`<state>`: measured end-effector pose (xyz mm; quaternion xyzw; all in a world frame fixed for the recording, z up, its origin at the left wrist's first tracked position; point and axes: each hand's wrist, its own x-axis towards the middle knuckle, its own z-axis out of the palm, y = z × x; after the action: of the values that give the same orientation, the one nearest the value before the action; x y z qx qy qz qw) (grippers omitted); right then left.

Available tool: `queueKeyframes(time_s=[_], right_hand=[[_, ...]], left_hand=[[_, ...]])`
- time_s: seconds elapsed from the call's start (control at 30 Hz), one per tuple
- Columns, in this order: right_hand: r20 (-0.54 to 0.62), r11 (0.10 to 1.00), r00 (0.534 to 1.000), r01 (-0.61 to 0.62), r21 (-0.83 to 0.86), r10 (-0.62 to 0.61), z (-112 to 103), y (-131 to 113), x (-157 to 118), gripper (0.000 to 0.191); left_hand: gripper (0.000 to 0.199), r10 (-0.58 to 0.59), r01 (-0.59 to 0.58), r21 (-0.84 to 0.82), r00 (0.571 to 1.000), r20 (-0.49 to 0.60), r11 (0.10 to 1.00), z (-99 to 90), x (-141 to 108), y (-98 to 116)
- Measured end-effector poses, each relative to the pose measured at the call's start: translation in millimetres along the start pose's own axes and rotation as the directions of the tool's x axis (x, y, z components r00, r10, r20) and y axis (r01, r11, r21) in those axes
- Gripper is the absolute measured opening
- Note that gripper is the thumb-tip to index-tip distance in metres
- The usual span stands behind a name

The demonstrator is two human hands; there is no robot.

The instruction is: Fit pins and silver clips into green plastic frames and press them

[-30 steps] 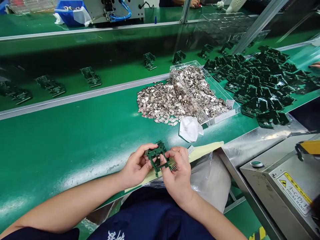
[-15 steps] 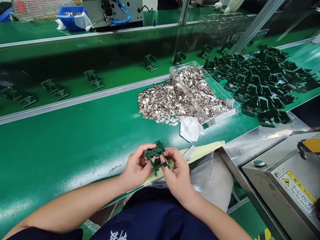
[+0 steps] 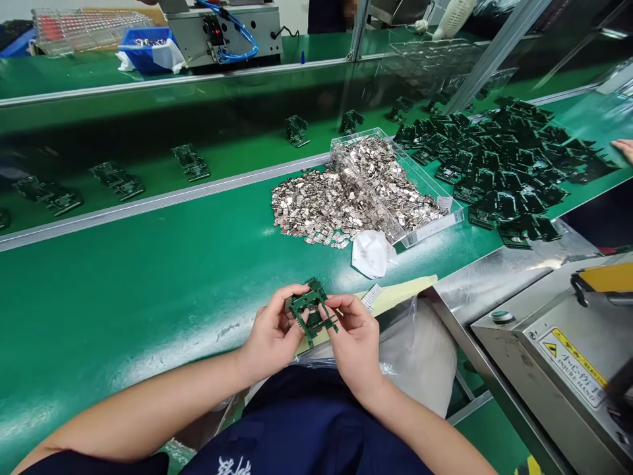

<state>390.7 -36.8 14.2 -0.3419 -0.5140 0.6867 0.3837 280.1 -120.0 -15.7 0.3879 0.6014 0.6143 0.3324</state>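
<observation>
Left hand (image 3: 271, 333) and right hand (image 3: 357, 343) both pinch one green frame (image 3: 310, 299), held between them at the near edge of the counter (image 3: 198, 264). Right of the hands, a machine (image 3: 512, 349) bears a warning label (image 3: 573, 369) reading "INJURE HAND".

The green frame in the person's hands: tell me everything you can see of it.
The green frame looks like hard plastic, with an opening in its middle and two thin legs pointing toward the person's body. It is held tilted at the near edge of the green work surface, the left hand on one side, the right hand on the other. Finer details are too small to tell.
</observation>
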Motion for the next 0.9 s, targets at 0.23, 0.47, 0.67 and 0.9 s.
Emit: queueKeyframes(time_s=[0.23, 0.47, 0.67, 0.9], right_hand=[[0.102, 0.936, 0.978, 0.205, -0.287, -0.182, -16.7, 7.2, -7.4, 0.009], [0.06, 0.935, 0.975, 0.22, -0.279, -0.212, -15.5, 11.7, -14.1, 0.005], [-0.016, 0.992, 0.998, 0.058, -0.112, -0.06, -5.2, 8.8, -11.6, 0.008], [-0.049, 0.999, 0.999, -0.02, -0.028, 0.019, -4.1, 2.8, -13.2, 0.016]], left_hand=[[0.036, 0.09, -0.088, 0.128, 0.996, -0.01, 0.988, 4.1, -0.6, 2.9], [0.036, 0.173, -0.176, 0.219, 0.984, 0.034, 0.96, 4.1, -0.6, 6.9], [0.032, 0.187, -0.182, 0.232, 0.982, 0.001, 0.956, 3.9, -1.0, 9.4], [0.029, 0.1, -0.099, 0.169, 0.995, 0.004, 0.981, 6.1, -4.8, 11.8]])
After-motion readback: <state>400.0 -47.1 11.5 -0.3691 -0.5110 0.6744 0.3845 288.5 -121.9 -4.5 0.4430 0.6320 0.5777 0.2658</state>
